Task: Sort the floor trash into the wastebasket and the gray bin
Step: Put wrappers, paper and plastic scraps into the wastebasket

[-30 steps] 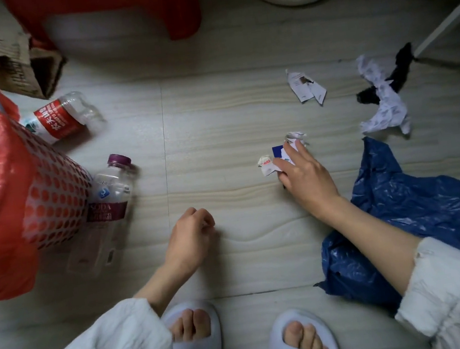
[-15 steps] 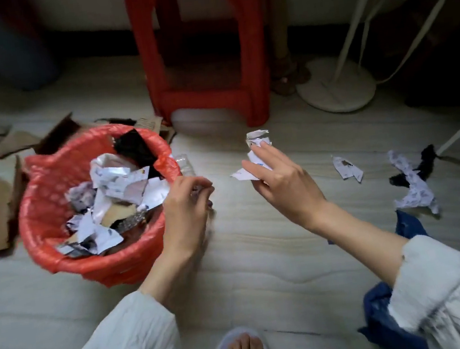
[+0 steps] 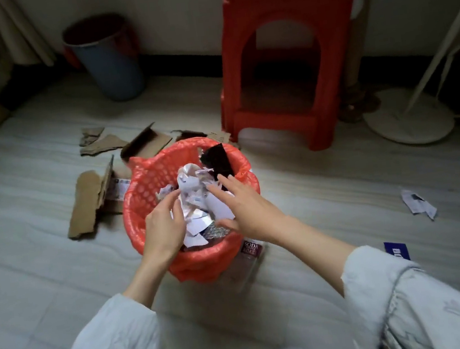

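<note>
Head view: both hands hang over the red wastebasket (image 3: 138, 198), which is lined with a red bag and heaped with crumpled paper.
Right hand (image 3: 244, 204): fingers straight and spread apart, holding nothing that I can see; the fingertips hover just above the paper heap (image 3: 196, 196), with a black scrap (image 3: 216, 160) just past them against the far rim.
Left hand (image 3: 162, 227): fingers loosely bent over the near-left part of the heap; whether they pinch a scrap or only touch the pile I cannot tell.
Step in hand: by my reading, paper is being let go into the wastebasket.
Doing it well: the heap stands nearly level with the rim, so flat fingers should press it down at the middle, not at the edge, or pieces may spill over the side. Lift both hands straight up so nothing clings and drags out.
Bottle (image 3: 248, 259): lies on the floor under the right wrist, touching the wastebasket's near side.
Paper scraps (image 3: 418, 203): well to the right of the right fingers, not yet picked up.
Cardboard pieces (image 3: 86, 205): on the floor to the left of the left fingers and beyond the wastebasket.
Gray bin (image 3: 111, 58): far beyond both sets of fingers, by the wall, well apart from the wastebasket.
Red stool (image 3: 292, 57): beyond and to the right of the right fingertips.
Progress: much still lies on the floor, so the sorting looks partly done.
</note>
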A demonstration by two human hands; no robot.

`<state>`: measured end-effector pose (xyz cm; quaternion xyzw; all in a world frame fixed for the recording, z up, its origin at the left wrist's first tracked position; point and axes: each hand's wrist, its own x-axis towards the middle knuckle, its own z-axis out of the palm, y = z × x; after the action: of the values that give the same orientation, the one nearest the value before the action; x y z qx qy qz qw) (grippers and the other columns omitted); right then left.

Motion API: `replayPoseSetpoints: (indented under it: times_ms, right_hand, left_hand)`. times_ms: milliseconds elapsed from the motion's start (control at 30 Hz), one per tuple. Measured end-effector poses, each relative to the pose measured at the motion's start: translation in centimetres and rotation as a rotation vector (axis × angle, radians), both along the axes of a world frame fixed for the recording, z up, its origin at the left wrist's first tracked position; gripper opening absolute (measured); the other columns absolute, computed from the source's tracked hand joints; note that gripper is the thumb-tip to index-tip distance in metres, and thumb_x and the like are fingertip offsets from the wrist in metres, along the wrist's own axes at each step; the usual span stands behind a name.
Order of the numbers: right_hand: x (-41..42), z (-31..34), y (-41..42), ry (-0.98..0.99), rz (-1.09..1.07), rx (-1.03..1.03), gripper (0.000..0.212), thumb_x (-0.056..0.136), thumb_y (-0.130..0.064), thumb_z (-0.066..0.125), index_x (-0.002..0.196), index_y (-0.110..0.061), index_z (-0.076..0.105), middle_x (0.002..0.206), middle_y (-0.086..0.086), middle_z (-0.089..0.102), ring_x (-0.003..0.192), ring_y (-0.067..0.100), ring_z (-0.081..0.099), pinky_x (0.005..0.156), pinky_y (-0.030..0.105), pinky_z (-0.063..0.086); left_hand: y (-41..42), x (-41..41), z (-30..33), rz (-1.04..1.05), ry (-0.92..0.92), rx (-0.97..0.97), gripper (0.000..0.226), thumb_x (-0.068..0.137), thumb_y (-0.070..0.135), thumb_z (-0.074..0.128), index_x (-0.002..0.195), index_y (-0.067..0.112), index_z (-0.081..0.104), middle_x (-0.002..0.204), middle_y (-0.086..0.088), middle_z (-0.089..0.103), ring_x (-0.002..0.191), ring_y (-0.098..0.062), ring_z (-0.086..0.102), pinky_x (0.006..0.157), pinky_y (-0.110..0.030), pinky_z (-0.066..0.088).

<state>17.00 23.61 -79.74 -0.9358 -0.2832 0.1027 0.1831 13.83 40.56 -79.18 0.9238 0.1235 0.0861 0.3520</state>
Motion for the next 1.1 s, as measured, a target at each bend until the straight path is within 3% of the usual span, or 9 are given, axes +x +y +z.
replayPoseSetpoints:
  times_ms: [200, 333, 433, 500, 567, 633, 800, 933, 1100]
  right_hand:
    - [-2.6, 0.0, -6.0, -0.122, -0.033, -0.095, 0.047, 0.096, -0.027, 0.044, 0.141, -0.017, 0.036, 0.154, 0.006, 0.022, 0.145, 0.021, 0.013, 0.116, 0.047, 0.004]
    - [-5.2, -0.8, -13.2, -0.058, -0.167, -0.225, 0.044, 0.098, -0.027, 0.041, 0.141, -0.018, 0.036, 0.152, 0.005, 0.027, 0.144, 0.02, 0.016, 0.117, 0.044, 0.006]
    - [-7.3, -2.9, -18.5, -0.028, -0.283, -0.304, 0.044, 0.085, -0.024, 0.065, 0.126, -0.013, 0.054, 0.137, 0.012, 0.05, 0.133, 0.029, 0.04, 0.109, 0.052, 0.028]
    - [-8.2, -4.4, -21.8, -0.011, -0.386, -0.386, 0.046, 0.071, -0.022, 0.078, 0.113, -0.011, 0.064, 0.121, 0.015, 0.062, 0.122, 0.035, 0.053, 0.096, 0.056, 0.041]
    - [-9.1, -6.5, -25.2, 0.051, -0.468, -0.441, 0.044, 0.089, -0.024, 0.057, 0.131, -0.011, 0.049, 0.141, 0.014, 0.044, 0.139, 0.031, 0.03, 0.112, 0.05, 0.023]
    - [-9.5, -8.7, -28.0, 0.143, -0.547, -0.412, 0.045, 0.098, -0.025, 0.038, 0.141, -0.014, 0.032, 0.15, 0.009, 0.028, 0.145, 0.025, 0.011, 0.117, 0.04, 0.008]
    - [-10.6, -14.9, -33.8, 0.344, -0.751, -0.256, 0.046, 0.097, -0.013, 0.039, 0.142, -0.011, 0.028, 0.149, 0.01, 0.026, 0.143, 0.024, 0.013, 0.113, 0.031, 0.019]
    - [-9.9, -18.1, -36.8, 0.378, -0.822, -0.23, 0.05, 0.099, -0.015, 0.035, 0.147, -0.013, 0.021, 0.154, 0.008, 0.018, 0.144, 0.023, 0.011, 0.114, 0.033, 0.019]
    - [-6.3, -20.2, -39.7, 0.385, -0.865, -0.26, 0.055, 0.097, -0.014, 0.036, 0.149, -0.017, 0.015, 0.158, 0.008, 0.007, 0.145, 0.023, 0.005, 0.116, 0.034, 0.012]
  left_hand:
    - [-4.9, -0.7, 0.8, -0.202, -0.235, -0.07, 0.035, 0.085, -0.01, 0.044, 0.112, 0.005, 0.062, 0.109, -0.007, 0.066, 0.102, -0.017, 0.06, 0.09, -0.025, 0.044]
    - [-11.0, -0.9, 0.0, -0.431, -0.229, -0.112, 0.036, 0.084, -0.01, 0.047, 0.112, 0.008, 0.06, 0.106, -0.004, 0.063, 0.096, -0.012, 0.058, 0.087, -0.02, 0.045]
    - [-16.2, -1.2, -2.8, -0.686, -0.082, -0.039, 0.037, 0.085, -0.006, 0.045, 0.114, 0.013, 0.058, 0.108, -0.003, 0.061, 0.101, -0.019, 0.058, 0.089, -0.036, 0.047]
    - [-19.4, -1.4, -4.8, -0.873, 0.044, 0.075, 0.039, 0.086, -0.002, 0.041, 0.117, 0.016, 0.057, 0.114, -0.003, 0.058, 0.107, -0.02, 0.056, 0.089, -0.037, 0.046]
    - [-23.0, -1.4, -7.0, -1.057, 0.163, 0.243, 0.04, 0.091, 0.005, 0.037, 0.124, 0.02, 0.052, 0.123, -0.001, 0.053, 0.114, -0.021, 0.051, 0.088, -0.035, 0.046]
    - [-25.7, -1.1, -8.9, -1.184, 0.244, 0.421, 0.041, 0.094, 0.009, 0.035, 0.132, 0.022, 0.044, 0.132, -0.001, 0.046, 0.12, -0.021, 0.045, 0.086, -0.033, 0.044]
    - [-32.3, -0.1, -15.5, -1.415, 0.286, 0.702, 0.055, 0.092, 0.004, 0.038, 0.143, 0.02, 0.028, 0.149, -0.009, 0.025, 0.132, -0.028, 0.03, 0.098, -0.038, 0.04]
    - [-35.2, 0.0, -19.8, -1.57, 0.237, 0.914, 0.069, 0.093, 0.013, 0.042, 0.148, 0.029, 0.003, 0.157, -0.007, -0.009, 0.143, -0.033, 0.0, 0.113, -0.045, 0.018]
    - [-37.4, 0.5, -23.2, -1.682, 0.143, 0.924, 0.062, 0.097, 0.027, 0.036, 0.146, 0.037, 0.0, 0.157, -0.004, -0.012, 0.143, -0.033, -0.006, 0.113, -0.049, 0.007]
